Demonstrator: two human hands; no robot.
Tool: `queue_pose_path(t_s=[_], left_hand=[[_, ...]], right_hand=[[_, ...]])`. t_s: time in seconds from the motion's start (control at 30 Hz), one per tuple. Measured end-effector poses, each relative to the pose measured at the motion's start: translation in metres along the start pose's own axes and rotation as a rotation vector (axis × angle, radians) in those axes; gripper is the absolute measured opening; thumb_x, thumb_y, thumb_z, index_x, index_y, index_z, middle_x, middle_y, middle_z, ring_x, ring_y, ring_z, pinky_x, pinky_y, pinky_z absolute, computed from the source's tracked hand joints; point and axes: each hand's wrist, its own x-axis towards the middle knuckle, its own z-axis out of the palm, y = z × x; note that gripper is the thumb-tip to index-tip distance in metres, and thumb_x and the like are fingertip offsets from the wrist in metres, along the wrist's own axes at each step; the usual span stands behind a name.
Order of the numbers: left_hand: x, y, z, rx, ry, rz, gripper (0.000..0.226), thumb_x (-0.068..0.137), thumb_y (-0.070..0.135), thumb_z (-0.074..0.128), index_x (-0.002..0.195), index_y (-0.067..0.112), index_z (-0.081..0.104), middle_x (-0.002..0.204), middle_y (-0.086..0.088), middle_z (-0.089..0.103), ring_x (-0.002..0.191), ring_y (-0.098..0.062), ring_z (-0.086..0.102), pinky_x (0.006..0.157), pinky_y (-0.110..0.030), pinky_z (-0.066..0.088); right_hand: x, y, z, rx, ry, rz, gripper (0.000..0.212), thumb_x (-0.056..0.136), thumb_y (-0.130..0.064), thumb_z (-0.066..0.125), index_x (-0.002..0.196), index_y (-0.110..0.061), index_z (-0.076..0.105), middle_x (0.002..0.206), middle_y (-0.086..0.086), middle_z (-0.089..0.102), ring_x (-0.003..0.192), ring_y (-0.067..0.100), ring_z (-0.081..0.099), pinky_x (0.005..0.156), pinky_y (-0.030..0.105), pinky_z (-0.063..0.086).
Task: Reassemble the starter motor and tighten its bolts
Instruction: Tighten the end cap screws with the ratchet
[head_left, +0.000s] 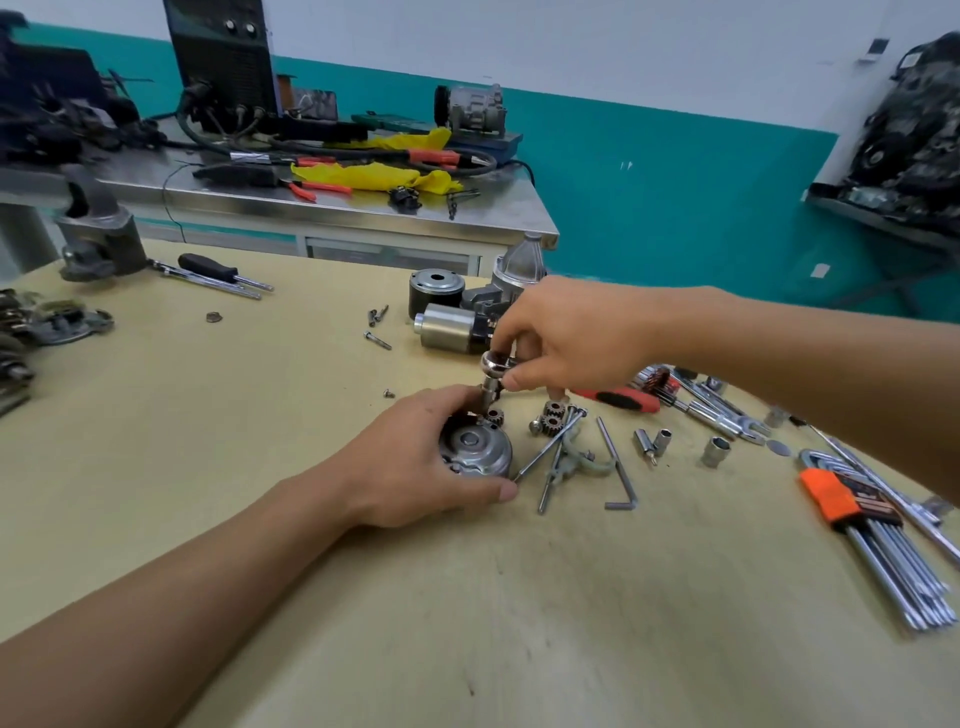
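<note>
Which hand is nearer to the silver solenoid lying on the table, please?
Right. The right hand, pinching a ratchet, is just right of the silver solenoid; the left hand grips the round motor housing farther off, nearer the camera.

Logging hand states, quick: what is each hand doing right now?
Left hand: grips the motor cover on the table.
Right hand: pinches the socket tool, upright at the cover's far edge.

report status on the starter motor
Left hand grips the round motor cover. Right hand pinches a socket tool upright at its edge. Loose gears and long bolts lie beside it.
</note>
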Motion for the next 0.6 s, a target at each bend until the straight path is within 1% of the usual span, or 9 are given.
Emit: queue_pose_path(t_s=[0.03,0.1,0.2,0.27,0.33,0.4,0.47,0.53,0.6], left_hand=[[-0.001,0.002,0.002,0.018,0.036,0.006,0.079,0.053,0.069,0.079,0.119,0.033,0.056,0.108,0.018,0.062,0.097,0.001,0.061,0.083,-0.019,0.050],[0.000,0.004,0.005,-0.019,0.101,0.000,0.074,0.053,0.058,0.089,0.114,0.028,0.059,0.103,0.014,0.064,0.091,-0.001,0.062,0.079,-0.022,0.051],[-0.001,0.004,0.007,-0.055,0.155,-0.017,0.069,0.053,0.045,0.095,0.110,0.023,0.063,0.100,0.010,0.067,0.088,-0.003,0.063,0.079,-0.025,0.051],[-0.002,0.005,0.007,-0.083,0.171,-0.011,0.067,0.052,0.041,0.096,0.109,0.022,0.066,0.098,0.010,0.069,0.088,-0.004,0.064,0.080,-0.028,0.051],[-0.003,0.005,0.008,-0.100,0.181,0.003,0.065,0.052,0.039,0.097,0.107,0.022,0.068,0.096,0.009,0.071,0.088,-0.006,0.065,0.080,-0.029,0.051],[-0.004,0.004,0.009,-0.119,0.187,0.015,0.063,0.051,0.037,0.097,0.106,0.025,0.068,0.095,0.013,0.071,0.088,-0.004,0.066,0.077,-0.022,0.051],[-0.004,0.004,0.010,-0.143,0.194,0.027,0.065,0.050,0.036,0.098,0.107,0.029,0.067,0.095,0.019,0.070,0.089,0.002,0.065,0.075,-0.011,0.048],[-0.005,0.003,0.010,-0.163,0.192,0.029,0.068,0.050,0.037,0.098,0.109,0.031,0.066,0.096,0.021,0.070,0.090,0.005,0.065,0.076,-0.008,0.047],[-0.005,0.004,0.010,-0.164,0.188,0.018,0.069,0.049,0.040,0.097,0.109,0.031,0.066,0.097,0.020,0.070,0.090,0.005,0.065,0.075,-0.008,0.047]], right_hand=[[0.000,0.000,0.002,0.026,-0.007,0.019,0.033,0.096,-0.038,0.062,0.120,-0.015,0.064,0.067,-0.011,0.074,0.066,-0.001,0.068,0.058,0.009,0.046],[0.000,-0.002,0.007,0.070,-0.016,0.043,0.032,0.096,-0.038,0.063,0.116,-0.013,0.065,0.066,-0.013,0.074,0.064,0.000,0.069,0.055,0.008,0.045],[0.002,-0.007,0.013,0.096,-0.028,0.060,0.034,0.095,-0.038,0.064,0.116,-0.011,0.064,0.065,-0.009,0.074,0.067,0.006,0.073,0.065,0.023,0.054],[0.003,-0.010,0.016,0.085,-0.032,0.079,0.036,0.095,-0.037,0.064,0.117,-0.008,0.063,0.066,-0.004,0.075,0.068,0.008,0.073,0.069,0.028,0.058],[0.003,-0.013,0.016,0.078,-0.025,0.095,0.036,0.095,-0.036,0.064,0.111,-0.004,0.066,0.069,-0.001,0.075,0.067,0.010,0.074,0.071,0.034,0.061],[0.002,-0.017,0.013,0.017,-0.016,0.111,0.036,0.094,-0.037,0.065,0.099,-0.002,0.071,0.071,0.003,0.076,0.067,0.014,0.074,0.070,0.036,0.061],[0.001,-0.024,0.012,-0.045,-0.001,0.139,0.034,0.092,-0.037,0.065,0.082,-0.006,0.072,0.070,0.004,0.075,0.066,0.018,0.073,0.063,0.030,0.060],[0.001,-0.031,0.013,-0.073,0.016,0.170,0.036,0.091,-0.037,0.065,0.071,-0.008,0.066,0.070,0.007,0.075,0.063,0.020,0.071,0.059,0.030,0.058],[0.002,-0.036,0.014,-0.120,0.033,0.176,0.037,0.091,-0.035,0.065,0.064,-0.010,0.059,0.068,0.009,0.073,0.057,0.022,0.064,0.059,0.031,0.057]])
